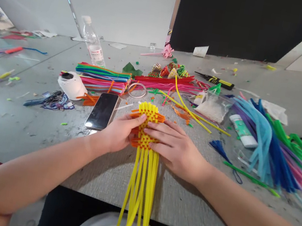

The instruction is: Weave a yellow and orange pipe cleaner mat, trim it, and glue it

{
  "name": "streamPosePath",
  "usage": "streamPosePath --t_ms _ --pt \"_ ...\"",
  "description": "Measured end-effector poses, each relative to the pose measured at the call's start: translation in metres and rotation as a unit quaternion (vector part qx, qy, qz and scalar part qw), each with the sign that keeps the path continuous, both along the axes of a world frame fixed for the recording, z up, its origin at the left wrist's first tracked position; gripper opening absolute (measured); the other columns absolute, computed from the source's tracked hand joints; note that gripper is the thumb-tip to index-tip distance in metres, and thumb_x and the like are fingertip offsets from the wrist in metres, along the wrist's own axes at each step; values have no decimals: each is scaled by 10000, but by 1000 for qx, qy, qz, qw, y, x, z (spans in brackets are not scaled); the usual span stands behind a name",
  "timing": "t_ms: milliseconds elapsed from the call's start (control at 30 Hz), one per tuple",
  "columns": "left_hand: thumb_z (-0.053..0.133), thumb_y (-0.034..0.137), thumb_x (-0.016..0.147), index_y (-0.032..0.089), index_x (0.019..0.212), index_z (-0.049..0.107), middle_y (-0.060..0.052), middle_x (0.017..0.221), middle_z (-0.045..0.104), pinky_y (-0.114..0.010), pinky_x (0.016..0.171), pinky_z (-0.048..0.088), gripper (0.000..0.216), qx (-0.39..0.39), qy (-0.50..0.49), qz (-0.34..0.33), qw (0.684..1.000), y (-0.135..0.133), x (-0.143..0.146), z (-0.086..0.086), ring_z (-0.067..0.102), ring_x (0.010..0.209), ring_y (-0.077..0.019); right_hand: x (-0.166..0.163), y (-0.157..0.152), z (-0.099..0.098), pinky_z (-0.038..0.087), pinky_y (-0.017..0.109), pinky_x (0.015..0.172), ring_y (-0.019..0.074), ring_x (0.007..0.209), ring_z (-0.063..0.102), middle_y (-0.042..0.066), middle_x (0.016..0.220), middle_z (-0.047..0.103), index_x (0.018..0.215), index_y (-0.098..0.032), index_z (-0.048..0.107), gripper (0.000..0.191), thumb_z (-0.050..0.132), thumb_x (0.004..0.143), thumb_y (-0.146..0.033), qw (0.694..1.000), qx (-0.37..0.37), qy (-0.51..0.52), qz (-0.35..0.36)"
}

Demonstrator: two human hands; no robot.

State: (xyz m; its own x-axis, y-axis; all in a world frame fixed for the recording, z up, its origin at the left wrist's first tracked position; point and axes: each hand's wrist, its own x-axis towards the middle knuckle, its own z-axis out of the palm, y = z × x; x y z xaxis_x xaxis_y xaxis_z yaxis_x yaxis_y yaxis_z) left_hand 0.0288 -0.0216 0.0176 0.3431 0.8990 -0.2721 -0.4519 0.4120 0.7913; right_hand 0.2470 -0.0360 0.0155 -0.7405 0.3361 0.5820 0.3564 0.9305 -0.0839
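Woven pc (pixel 146 140) is mid-scene over the near part of the bench (pixel 16 128): tight yellow & orange weave, orange ends poking out L & R, long yellow strands (pixel 152 183) hanging down past the near edge. Left hand (pixel 121 133) pinches its L side, thumb on front; right hand (pixel 183 153) lays fingers, slightly spread, over the R side, thumb hidden, can't tell if it grips. Count: 1 woven pc; L: 1 phone (pixel 102 111), 1 white spool (pixel 72 86), 1 bottle (pixel 93 42); far: 1 white cup (pixel 200 51); R: 1 tube (pixel 242 131).
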Motion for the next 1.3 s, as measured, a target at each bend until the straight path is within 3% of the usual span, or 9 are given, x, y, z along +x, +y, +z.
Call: streamPosePath --t_ms 167,333,433,567,700,800,900,1067,1300 --pt "633 265 1029 157 1058 742 -72 906 791 -250 582 583 156 -67 11 24 997 0 -1 10 695 620 -137 3 3 0 388 497 1305 276 1524 513 125 1482 695 1212 -152 761 323 525 1019 -45 999 10 -27 34" --pt "596 291 1056 179 1196 725 -87 1012 804 -264 618 588 221 -50 45 43 997 -3 3 13 749 740 -175 7 5 -3 440 538 1255 310 1541 489 130 1562 620 1132 -223 782 316 512 1009 -114 971 -174 159 38" --pt "606 285 1049 187 1233 719 -90 1067 807 -312 738 625 238 -18 54 44 997 -6 6 11 778 898 -217 -2 0 -4 604 471 1039 293 1306 680 115 1356 717 1068 -254 737 124 662 995 -321 874 -348 328 -85" --pt "676 326 1004 183 1161 731 -81 1034 807 -343 787 637 220 43 92 57 993 -8 7 4 777 955 -247 -19 -10 -6 610 346 713 219 837 749 40 913 754 978 -241 594 448 907 759 -475 725 -560 357 -180" --pt "742 332 944 185 1152 676 -79 1052 786 -324 722 636 263 72 122 89 986 -9 6 -2 768 902 -231 -25 -14 -6 574 323 674 199 744 739 13 842 777 1020 -259 525 547 931 686 -413 670 -623 364 -175" --pt "774 236 898 265 1334 523 -31 1073 758 -311 713 638 505 81 142 150 975 -8 3 -4 752 856 -188 -20 -12 -5 523 300 588 184 641 698 -18 753 755 1022 -270 505 552 922 689 -412 687 -591 369 -208" --pt "715 207 924 352 1454 409 16 1014 736 -304 680 629 630 143 175 136 965 -5 -2 -6 725 776 -160 -14 -7 -4 480 291 549 169 607 662 -16 734 735 974 -259 541 474 907 712 -411 730 -539 345 -241" --pt "668 161 890 192 980 747 -35 985 773 -332 857 626 124 253 282 16 925 -1 -13 -6 738 894 -171 -5 -4 -4 502 321 613 173 673 658 37 799 744 860 -220 684 272 843 782 -426 800 -475 279 -240" --pt "845 156 723 157 1223 747 -108 1214 792 -475 1065 573 510 200 256 -51 944 -3 -18 -3 744 1135 -270 -4 -7 -5 494 318 589 178 648 652 35 752 743 822 -215 707 267 836 787 -446 800 -481 260 -246"
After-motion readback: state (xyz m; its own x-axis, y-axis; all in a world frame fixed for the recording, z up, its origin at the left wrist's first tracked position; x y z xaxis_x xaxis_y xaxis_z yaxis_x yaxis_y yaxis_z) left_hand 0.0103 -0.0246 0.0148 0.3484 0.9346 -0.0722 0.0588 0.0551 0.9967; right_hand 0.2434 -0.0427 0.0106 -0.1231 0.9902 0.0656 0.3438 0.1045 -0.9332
